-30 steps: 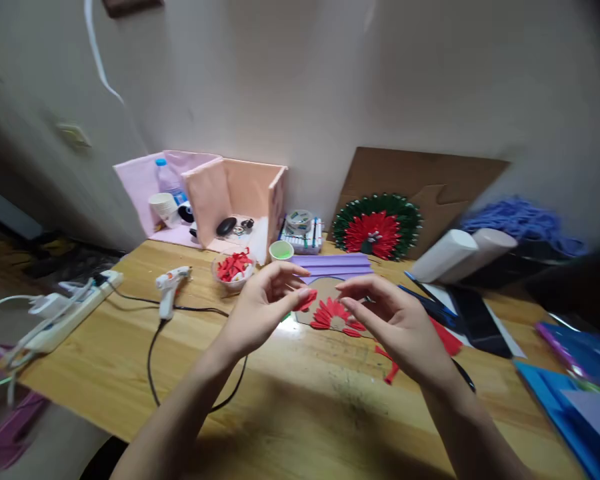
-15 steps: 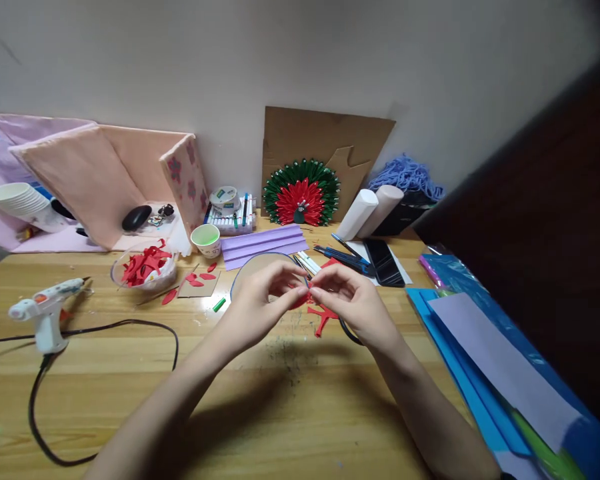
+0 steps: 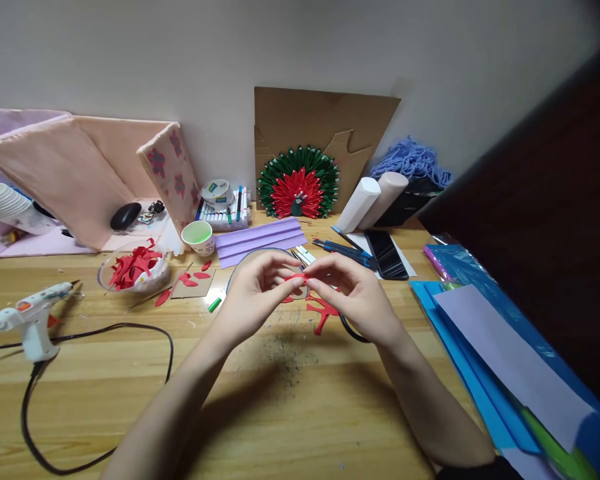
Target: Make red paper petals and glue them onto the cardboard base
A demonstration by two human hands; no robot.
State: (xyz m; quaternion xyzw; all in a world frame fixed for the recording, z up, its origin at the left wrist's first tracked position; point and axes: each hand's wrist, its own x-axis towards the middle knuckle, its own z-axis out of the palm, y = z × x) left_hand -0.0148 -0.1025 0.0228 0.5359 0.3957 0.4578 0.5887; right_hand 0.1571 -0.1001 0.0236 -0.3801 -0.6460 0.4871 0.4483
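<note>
My left hand (image 3: 253, 300) and my right hand (image 3: 353, 293) meet over the middle of the wooden table (image 3: 280, 400). Both pinch a small red paper petal (image 3: 297, 277) between fingertips. Under them lies a cardboard piece (image 3: 260, 257) with more red petals, mostly hidden by my hands. Red paper scraps (image 3: 321, 313) rest just below my right hand. A clear bowl of red petals (image 3: 133, 268) stands to the left.
A glue gun (image 3: 30, 320) with a black cord lies at the left. A finished red and green paper fan (image 3: 299, 183) leans on cardboard at the back. Purple paper (image 3: 260, 239), a green cup (image 3: 199, 237), markers, a phone (image 3: 386, 253) and blue sheets (image 3: 485, 373) surround the hands.
The view swung right and down, and my hands came together from apart. Both now pinch the red petal that only my left hand held a second ago.
</note>
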